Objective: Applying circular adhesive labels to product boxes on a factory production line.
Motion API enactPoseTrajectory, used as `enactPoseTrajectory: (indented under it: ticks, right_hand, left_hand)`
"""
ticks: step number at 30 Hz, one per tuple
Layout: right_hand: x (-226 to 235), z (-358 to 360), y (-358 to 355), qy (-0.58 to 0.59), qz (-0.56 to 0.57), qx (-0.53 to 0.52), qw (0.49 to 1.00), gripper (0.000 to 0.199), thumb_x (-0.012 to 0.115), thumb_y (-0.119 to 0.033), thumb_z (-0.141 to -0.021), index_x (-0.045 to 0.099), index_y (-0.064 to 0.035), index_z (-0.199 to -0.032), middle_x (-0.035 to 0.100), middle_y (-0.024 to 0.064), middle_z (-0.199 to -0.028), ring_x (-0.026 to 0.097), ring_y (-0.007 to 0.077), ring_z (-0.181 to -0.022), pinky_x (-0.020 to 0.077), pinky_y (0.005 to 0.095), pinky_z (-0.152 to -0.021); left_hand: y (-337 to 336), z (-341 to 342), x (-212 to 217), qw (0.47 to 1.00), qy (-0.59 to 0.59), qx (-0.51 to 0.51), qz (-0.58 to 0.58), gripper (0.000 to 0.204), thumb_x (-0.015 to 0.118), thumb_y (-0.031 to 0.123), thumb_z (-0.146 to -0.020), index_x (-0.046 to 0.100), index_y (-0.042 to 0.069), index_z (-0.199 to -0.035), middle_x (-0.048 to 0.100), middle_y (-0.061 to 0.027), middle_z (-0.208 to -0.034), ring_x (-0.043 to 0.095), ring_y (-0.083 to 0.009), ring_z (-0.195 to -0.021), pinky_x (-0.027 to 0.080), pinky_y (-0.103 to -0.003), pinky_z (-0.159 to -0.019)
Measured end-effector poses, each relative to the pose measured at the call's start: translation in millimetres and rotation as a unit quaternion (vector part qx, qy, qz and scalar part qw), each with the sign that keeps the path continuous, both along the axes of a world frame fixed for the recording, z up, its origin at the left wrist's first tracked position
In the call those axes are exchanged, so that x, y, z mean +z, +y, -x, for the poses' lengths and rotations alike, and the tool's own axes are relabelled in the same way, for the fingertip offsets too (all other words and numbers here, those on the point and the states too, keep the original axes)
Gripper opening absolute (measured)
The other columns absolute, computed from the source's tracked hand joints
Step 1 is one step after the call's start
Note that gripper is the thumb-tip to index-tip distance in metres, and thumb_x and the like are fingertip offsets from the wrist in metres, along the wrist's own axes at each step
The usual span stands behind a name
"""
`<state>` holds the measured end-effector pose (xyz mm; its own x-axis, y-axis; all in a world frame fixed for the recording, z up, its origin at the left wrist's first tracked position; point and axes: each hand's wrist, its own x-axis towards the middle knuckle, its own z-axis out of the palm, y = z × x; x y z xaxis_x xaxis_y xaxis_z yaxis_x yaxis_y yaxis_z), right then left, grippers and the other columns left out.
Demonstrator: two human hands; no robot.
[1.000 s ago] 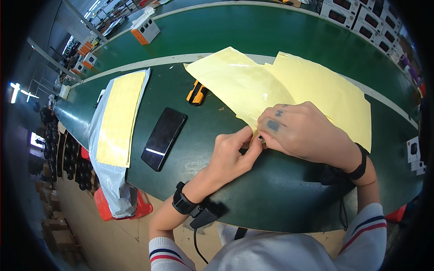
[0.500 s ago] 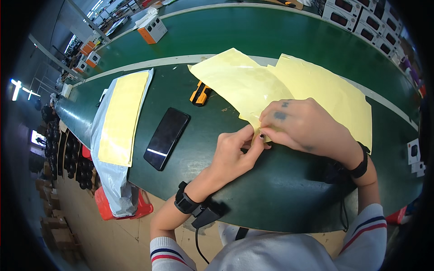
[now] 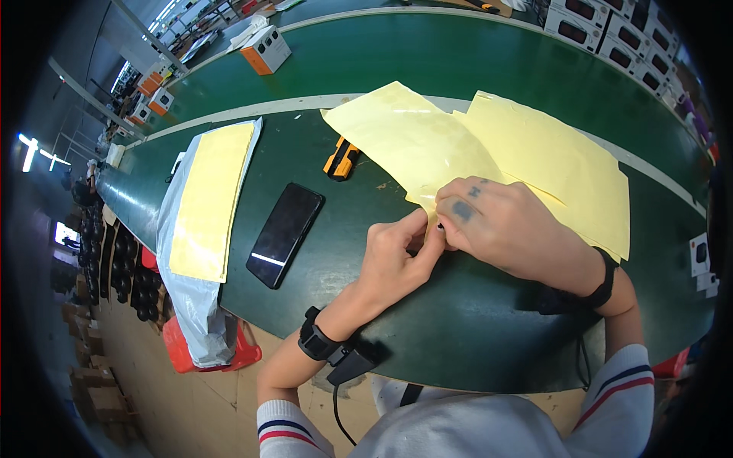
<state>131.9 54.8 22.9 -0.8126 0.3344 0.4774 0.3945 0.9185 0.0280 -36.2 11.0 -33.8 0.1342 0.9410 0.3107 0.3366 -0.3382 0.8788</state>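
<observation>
Lying flat on the green table (image 3: 473,61), left of centre: a black phone (image 3: 285,233), screen up, set slantwise. Just up and right of the phone, an orange-and-black utility knife (image 3: 340,158), close to it but apart. Left of the phone, a long yellow sheet stack (image 3: 210,198) resting on a grey plastic bag (image 3: 187,305) that droops over the table's near edge. Below the phone, past that edge, a red bin (image 3: 200,353) partly hidden under the bag. Far above the phone, across a pale strip, an orange-and-white box (image 3: 266,49). Well to the upper right of the phone, a row of white boxes (image 3: 611,34) along the table's far rim.
</observation>
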Motion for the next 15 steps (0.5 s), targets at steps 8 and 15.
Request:
enactPoseTrajectory:
  ticks: [8,15]
  right_hand:
    - [6,-6,23,0.117,0.254,0.057,0.958,0.012,0.061,-0.011,-0.074,0.058,0.0005,-0.075,0.06,0.0111,-0.078,0.06,0.0269,-0.067,0.0481,0.0312,-0.062]
    - [7,-18,45,0.179,0.534,0.03,0.826,0.016,0.064,-0.011,-0.08,0.066,0.0028,-0.087,0.066,0.0046,-0.08,0.061,0.011,-0.077,0.0494,0.0263,-0.072]
  left_hand:
    - [-3,-1,7,0.994,-0.071,-0.058,0.062,0.02,0.047,0.002,-0.089,0.058,-0.008,-0.102,0.067,-0.0112,-0.084,0.068,-0.019,-0.075,0.056,-0.024,-0.064]
    - [-4,0,9,0.989,-0.098,-0.059,0.09,0.022,0.048,0.006,-0.091,0.058,-0.008,-0.105,0.066,-0.0115,-0.087,0.067,-0.0186,-0.076,0.055,-0.024,-0.063]
